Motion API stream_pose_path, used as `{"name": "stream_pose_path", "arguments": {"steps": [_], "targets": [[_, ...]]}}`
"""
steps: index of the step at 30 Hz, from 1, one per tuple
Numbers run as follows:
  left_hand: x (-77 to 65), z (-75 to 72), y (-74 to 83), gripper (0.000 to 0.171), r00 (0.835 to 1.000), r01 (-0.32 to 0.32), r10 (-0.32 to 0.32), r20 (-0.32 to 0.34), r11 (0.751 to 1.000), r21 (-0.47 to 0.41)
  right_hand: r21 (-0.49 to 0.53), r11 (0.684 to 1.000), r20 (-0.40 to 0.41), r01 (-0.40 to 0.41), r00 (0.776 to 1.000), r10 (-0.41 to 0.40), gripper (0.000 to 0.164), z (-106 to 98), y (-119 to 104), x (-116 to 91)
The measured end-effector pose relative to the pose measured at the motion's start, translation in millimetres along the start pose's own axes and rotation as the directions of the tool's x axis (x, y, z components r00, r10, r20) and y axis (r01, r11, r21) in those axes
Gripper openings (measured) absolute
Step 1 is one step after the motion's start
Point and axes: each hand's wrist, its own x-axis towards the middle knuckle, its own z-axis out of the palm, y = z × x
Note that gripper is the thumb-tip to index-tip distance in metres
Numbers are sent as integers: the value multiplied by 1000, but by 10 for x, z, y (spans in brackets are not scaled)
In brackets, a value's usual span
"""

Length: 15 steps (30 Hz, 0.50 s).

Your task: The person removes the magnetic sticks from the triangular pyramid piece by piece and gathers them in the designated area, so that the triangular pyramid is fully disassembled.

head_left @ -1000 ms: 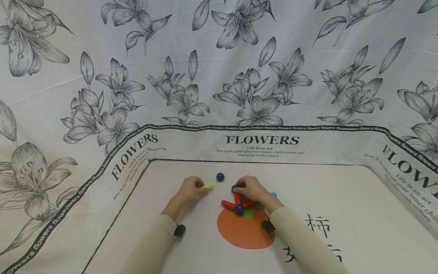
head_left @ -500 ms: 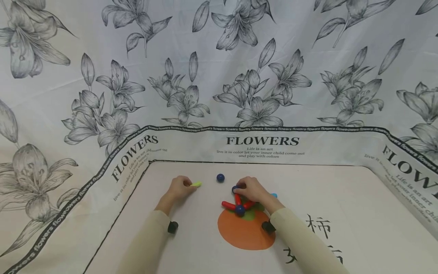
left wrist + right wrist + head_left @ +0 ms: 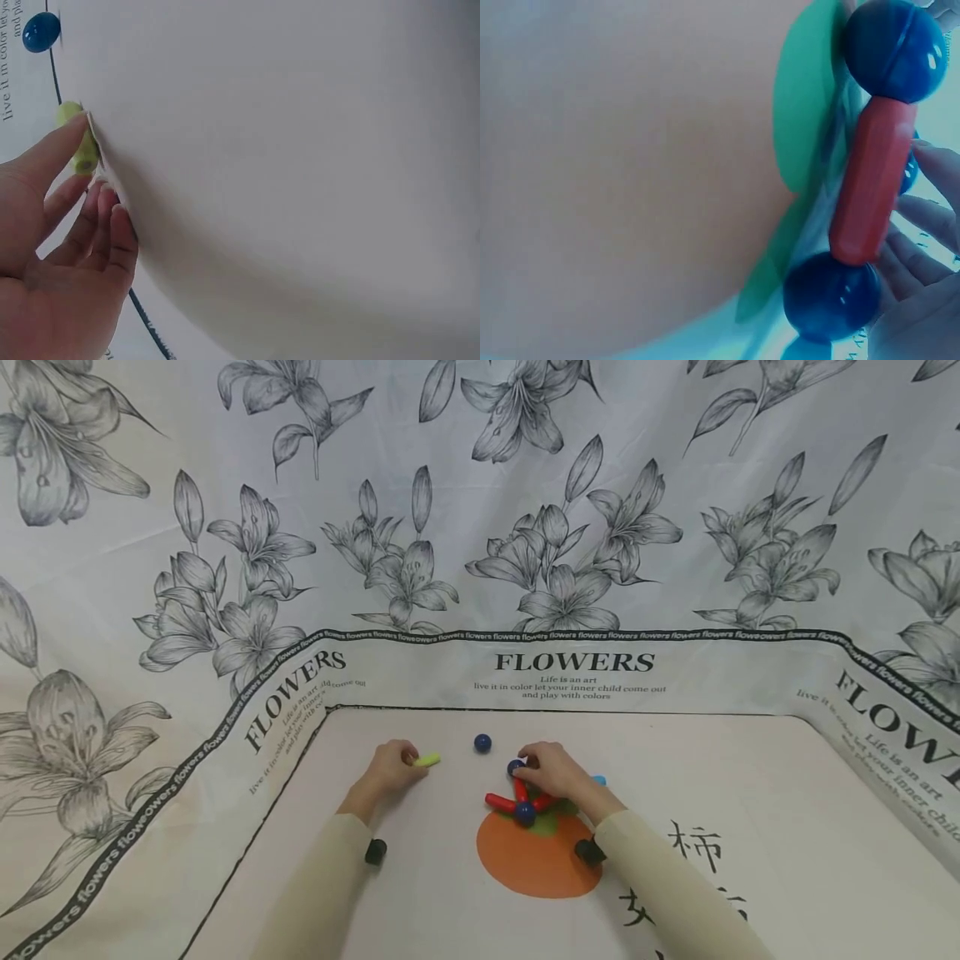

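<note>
In the head view my left hand (image 3: 388,770) pinches a short yellow-green rod (image 3: 428,760) by one end, low at the table's left. The left wrist view has the thumb lying on that rod (image 3: 69,114) and a finger below its end. My right hand (image 3: 555,772) grips a dark blue ball (image 3: 515,768) at the tip of a red rod (image 3: 521,791). This rod meets other red rods at a nearer blue ball (image 3: 525,813). In the right wrist view, a larger-looking red rod (image 3: 874,184) joins two blue balls; one ball (image 3: 832,296) is hidden by my hand in the head view.
A loose blue ball (image 3: 482,743) lies between the hands, toward the back. The joined pieces lie over an orange persimmon print (image 3: 536,856) with green leaves. A light blue piece (image 3: 598,781) shows beyond the right wrist. Flowered cloth (image 3: 570,681) rises behind the table.
My left hand has drawn back to the left with the yellow-green rod, away from the loose ball, and then stayed nearly still. The right hand keeps its grip in the same place.
</note>
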Motion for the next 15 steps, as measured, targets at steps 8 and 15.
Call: {"name": "stream_pose_path", "arguments": {"steps": [8, 15], "targets": [[-105, -105, -7, 36, 992, -115, 115, -48, 993, 1, -19, 997, -33, 72, 997, -73, 41, -186, -56, -272], [-232, -65, 145, 36, 972, -236, 236, 7, 971, -26, -38, 989, -25, 141, 990, -142, 37, -207, -76, -439]]}}
